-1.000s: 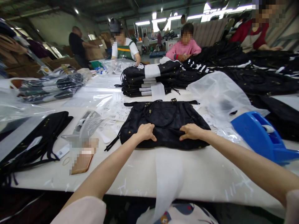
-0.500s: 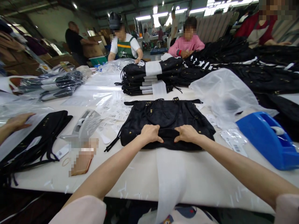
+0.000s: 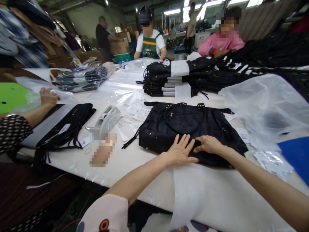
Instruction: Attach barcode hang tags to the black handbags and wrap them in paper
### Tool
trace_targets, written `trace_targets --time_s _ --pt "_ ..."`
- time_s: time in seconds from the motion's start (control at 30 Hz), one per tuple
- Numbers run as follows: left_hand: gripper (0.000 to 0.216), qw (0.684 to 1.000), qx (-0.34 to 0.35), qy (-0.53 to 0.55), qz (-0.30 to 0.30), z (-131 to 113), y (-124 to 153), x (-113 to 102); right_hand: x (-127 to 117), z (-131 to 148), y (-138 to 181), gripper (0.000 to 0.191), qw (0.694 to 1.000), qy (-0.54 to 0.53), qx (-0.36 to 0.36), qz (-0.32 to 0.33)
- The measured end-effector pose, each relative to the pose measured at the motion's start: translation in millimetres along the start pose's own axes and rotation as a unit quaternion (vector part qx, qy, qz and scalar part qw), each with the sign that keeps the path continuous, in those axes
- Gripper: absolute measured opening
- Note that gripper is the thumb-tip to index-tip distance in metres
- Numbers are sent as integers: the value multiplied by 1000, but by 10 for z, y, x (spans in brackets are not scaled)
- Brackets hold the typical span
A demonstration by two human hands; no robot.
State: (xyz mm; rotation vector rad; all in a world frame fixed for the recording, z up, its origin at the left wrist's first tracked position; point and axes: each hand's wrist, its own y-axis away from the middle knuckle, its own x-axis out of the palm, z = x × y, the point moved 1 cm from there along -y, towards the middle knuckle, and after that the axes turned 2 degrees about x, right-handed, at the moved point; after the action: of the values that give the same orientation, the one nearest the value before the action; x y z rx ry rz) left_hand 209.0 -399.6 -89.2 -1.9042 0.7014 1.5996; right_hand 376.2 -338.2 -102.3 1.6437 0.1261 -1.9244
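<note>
A black handbag (image 3: 185, 129) lies flat in front of me, its looped handles folded over its upper face and dark straps trailing off its left side. Flat on the bag's near edge rests my left hand (image 3: 182, 150), fingers spread. Close beside it, my right hand (image 3: 209, 144) presses on the bag with bent fingers, thumb and forefinger apart. From beneath the bag a white paper strip (image 3: 187, 193) runs toward me and over the table edge.
Stacked black bags (image 3: 166, 79) with white bands stand behind. Clear plastic bags (image 3: 267, 103) lie right, near a blue object (image 3: 295, 154). A grey tape dispenser (image 3: 106, 120) sits left. A co-worker's hand (image 3: 49, 96) is over other black bags (image 3: 70, 119). People stand across the table (image 3: 145, 174).
My left hand has gone from gripping the bag's near edge to lying flat on it, closer to my right hand. The view has turned left, and the co-worker's hand has lifted higher.
</note>
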Motion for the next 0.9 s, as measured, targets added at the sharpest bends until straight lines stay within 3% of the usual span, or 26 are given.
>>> trace_targets --time_s 0.13,0.33,0.47,0.57,0.63,0.77,0.87,0.9 --pt "74 992 -22 -18 -123 -201 -299 -118 82 -51 0 38 999 0 -14 -30" --pt "78 993 -21 -49 -104 -67 -403 170 52 -76 1 34 999 11 7 -32" --pt "77 994 -9 -35 -100 -110 -272 208 45 -64 24 32 998 -8 -24 -49" --pt "77 998 -13 -21 -63 -133 -181 221 29 -43 45 30 999 -27 5 -20" --pt "72 996 -17 -38 -83 -92 -108 159 14 -34 57 31 999 -42 17 -24" --pt "62 972 -77 -125 -183 285 172 -169 24 -55 67 38 995 -88 33 -27" --pt "58 948 -174 -181 -194 863 494 -496 56 -83 58 45 993 -110 42 -27" --pt "58 929 -236 -194 -210 1076 618 -619 68 -92 53 48 992 -111 47 -31"
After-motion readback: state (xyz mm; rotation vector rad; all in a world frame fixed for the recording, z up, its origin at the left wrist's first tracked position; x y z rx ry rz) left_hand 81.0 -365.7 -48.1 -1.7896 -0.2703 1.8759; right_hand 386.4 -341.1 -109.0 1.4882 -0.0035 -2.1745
